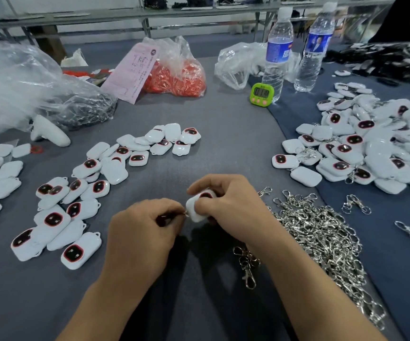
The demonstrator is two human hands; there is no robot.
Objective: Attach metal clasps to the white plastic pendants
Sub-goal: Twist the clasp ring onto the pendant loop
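While my right hand (228,203) grips the white pendant (194,210) above the middle of the table (223,148), my left hand (147,227) pinches a small metal ring (186,212) just beside the pendant's lower-left corner. The rest of that part is hidden in the curled fingers, so I cannot tell whether it is a whole clasp.

1. Key relation: the pendant lies at 3 o'clock from the left fingertips, touching or all but touching the ring. Its long axis runs roughly from 7 to 1 o'clock, dark face upward. I judge the eyelet to sit at the 7 o'clock end, facing the ring; fingers cover it, so this is unconfirmed.
2. Nearer hand: the left hand carries the ring, so I expect the closing move to be its short push toward 3 o'clock while the right hand steadies the pendant.
3. Surroundings: the clasp pile (322,237) lies at 4 o'clock from the hands and one loose clasp (248,267) at 5 o'clock. Bare pendants (76,193) lie at 9 o'clock and fitted pendants (359,148) at 2 o'clock. The green timer (262,93) stands at 12 o'clock, well apart.
4. Obstruction: only my own fingertips crowd the joint
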